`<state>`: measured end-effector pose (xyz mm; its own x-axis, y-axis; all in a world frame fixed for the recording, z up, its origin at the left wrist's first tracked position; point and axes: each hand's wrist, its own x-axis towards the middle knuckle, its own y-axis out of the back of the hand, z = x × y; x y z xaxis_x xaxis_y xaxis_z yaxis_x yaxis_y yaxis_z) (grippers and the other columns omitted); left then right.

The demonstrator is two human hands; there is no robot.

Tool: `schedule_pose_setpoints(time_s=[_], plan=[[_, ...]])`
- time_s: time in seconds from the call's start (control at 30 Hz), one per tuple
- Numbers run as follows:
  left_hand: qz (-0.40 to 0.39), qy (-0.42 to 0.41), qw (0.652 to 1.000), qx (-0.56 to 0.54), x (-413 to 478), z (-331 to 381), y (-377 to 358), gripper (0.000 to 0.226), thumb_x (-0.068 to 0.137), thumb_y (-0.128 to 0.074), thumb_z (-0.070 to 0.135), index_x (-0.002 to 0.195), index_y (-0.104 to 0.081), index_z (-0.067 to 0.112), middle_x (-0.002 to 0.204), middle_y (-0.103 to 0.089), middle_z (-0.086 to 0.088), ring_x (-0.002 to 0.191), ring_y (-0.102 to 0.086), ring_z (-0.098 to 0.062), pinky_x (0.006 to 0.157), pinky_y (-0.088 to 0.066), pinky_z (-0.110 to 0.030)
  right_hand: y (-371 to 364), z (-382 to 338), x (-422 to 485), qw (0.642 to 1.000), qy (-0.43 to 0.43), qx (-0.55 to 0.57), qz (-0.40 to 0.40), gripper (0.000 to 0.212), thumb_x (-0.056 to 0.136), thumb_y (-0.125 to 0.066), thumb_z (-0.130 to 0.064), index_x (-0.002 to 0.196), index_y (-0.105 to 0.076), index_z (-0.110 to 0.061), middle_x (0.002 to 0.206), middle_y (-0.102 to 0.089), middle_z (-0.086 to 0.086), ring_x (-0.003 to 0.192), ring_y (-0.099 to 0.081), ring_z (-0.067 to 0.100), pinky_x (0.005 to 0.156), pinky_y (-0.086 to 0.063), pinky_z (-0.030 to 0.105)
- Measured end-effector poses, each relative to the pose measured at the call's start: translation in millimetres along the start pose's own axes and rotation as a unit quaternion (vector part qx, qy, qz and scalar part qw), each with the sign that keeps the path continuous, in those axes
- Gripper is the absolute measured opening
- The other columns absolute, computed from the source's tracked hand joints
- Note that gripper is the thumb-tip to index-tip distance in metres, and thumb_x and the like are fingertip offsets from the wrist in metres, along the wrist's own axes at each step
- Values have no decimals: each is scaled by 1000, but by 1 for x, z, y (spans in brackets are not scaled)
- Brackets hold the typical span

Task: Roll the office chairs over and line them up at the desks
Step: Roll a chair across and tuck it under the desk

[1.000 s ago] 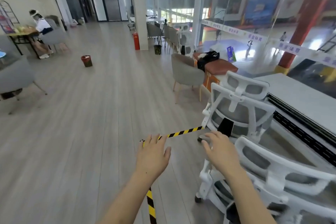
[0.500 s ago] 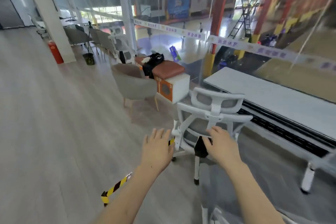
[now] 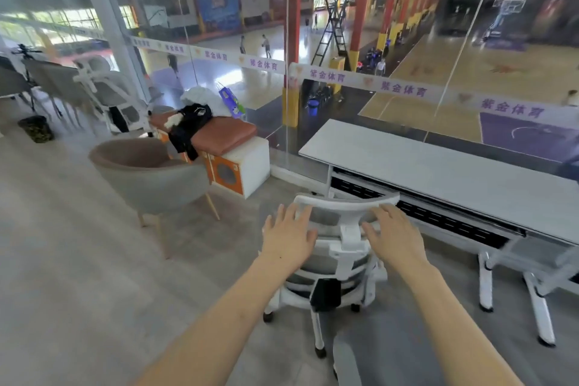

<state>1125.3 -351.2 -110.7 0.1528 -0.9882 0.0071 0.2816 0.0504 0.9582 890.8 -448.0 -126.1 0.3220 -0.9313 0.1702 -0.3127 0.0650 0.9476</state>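
The white office chair is standing just in front of the desk, near the desk's cabinet-side end. Its back is facing the person and its seat is pointing toward the desk's front edge at a slight angle. Both hands are reaching over its headrest, the left hand at the end farther from the desk's middle and the right hand at the other end. Both are lying flat with fingers spread and nearly straight, gripping nothing. I cannot tell whether the fingertips are touching the frame.

By my judgement the task is running mid-way. This chair is sitting close to the desk but is not yet tucked under it or squared to it, and no chair is showing lined up along the desk. A second white chair is waiting well away from the desk, beyond the orange-topped cabinet.

The desk's front edge and the dark tray under it are lying straight ahead of the chair, and the desk's white legs are standing farther along, apart from the castors. A grey tub chair is sitting off the desk's end, near the office chair. The glass wall is running directly behind the desk. Open floor is stretching away on the side opposite the desk, giving room to swing the chair round.
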Motion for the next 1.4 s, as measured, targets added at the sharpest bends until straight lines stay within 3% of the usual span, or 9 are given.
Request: schedule_pose_setpoints(time_s=[0.17, 0.27, 0.37, 0.57, 0.7, 0.87, 1.03, 1.27, 1.4], plan=[[-17, -23, 1000, -13, 85, 8, -9, 57, 111, -23, 48, 165, -15, 32, 175, -8, -4, 160, -1, -33, 126, -11, -59, -4, 28, 74, 994, 9, -59, -91, 68, 98, -31, -73, 156, -33, -39, 169, -22, -4, 158, -7, 21, 126, -9, 48], [-68, -43, 997, -19, 117, 10, -29, 57, 110, -14, 54, 165, -14, 40, 175, -4, -1, 160, 8, -34, 126, -4, -61, -20, 45, 97, 990, 20, -58, -129, 70, 93, -21, -81, 149, -41, -43, 161, -36, -7, 155, -14, 22, 124, -7, 49], [-39, -27, 998, -40, 135, 6, -48, 60, 107, -10, 59, 163, -22, 43, 175, -10, -2, 160, 12, -30, 125, 3, -63, -37, 49, 102, 995, 30, -54, -76, 74, 91, -18, -83, 137, -55, -36, 137, -54, -5, 136, -38, 21, 121, -19, 42], [-14, -36, 998, -50, 161, -17, -52, 84, 91, 4, 76, 161, -30, 43, 173, -18, -3, 160, 10, -23, 128, 8, -50, -62, 31, 102, 999, 19, -34, 21, 63, 94, -32, -75, 121, -65, -28, 113, -56, -4, 119, -45, 22, 122, -21, 49], [-27, -64, 996, -51, 178, -53, -44, 64, 103, -16, 69, 159, -34, 45, 173, -18, -2, 160, 6, -19, 129, 2, -44, -80, -3, 104, 999, -14, -26, 45, 69, 93, -27, -78, 118, -65, -27, 108, -53, -5, 117, -45, 24, 124, -18, 53], [-48, -114, 992, -40, 206, -105, -31, 60, 104, -18, 66, 160, -29, 48, 174, -13, -1, 160, 7, -19, 130, 0, -43, -105, -52, 112, 995, -56, -24, 79, 67, 96, -27, -77, 115, -65, -26, 102, -51, -4, 113, -48, 27, 122, -17, 58], [-54, -159, 986, -21, 228, -140, -23, 77, 93, 2, 71, 161, -25, 47, 175, -7, -4, 160, 11, -22, 130, 0, -47, -120, -96, 117, 991, -107, -20, 82, 57, 97, -36, -73, 119, -63, -28, 111, -53, -4, 123, -44, 25, 124, -9, 59], [-37, -191, 981, -11, 233, -164, -15, 73, 95, 4, 71, 163, -10, 47, 175, -5, -4, 159, 15, -23, 129, 3, -51, -129, -120, 109, 988, -113, -32, 100, 62, 94, -40, -76, 132, -59, -30, 130, -53, -3, 133, -43, 25, 125, -8, 60], [-22, -166, 985, -51, 228, -183, -26, 77, 98, -5, 80, 159, 23, 43, 173, 19, -2, 158, 23, -24, 127, 10, -54, -120, -105, 94, 990, -97, 1, 99, 81, 93, -43, -79, 158, -31, -33, 167, -24, -3, 156, -14, 24, 127, -3, 49]])
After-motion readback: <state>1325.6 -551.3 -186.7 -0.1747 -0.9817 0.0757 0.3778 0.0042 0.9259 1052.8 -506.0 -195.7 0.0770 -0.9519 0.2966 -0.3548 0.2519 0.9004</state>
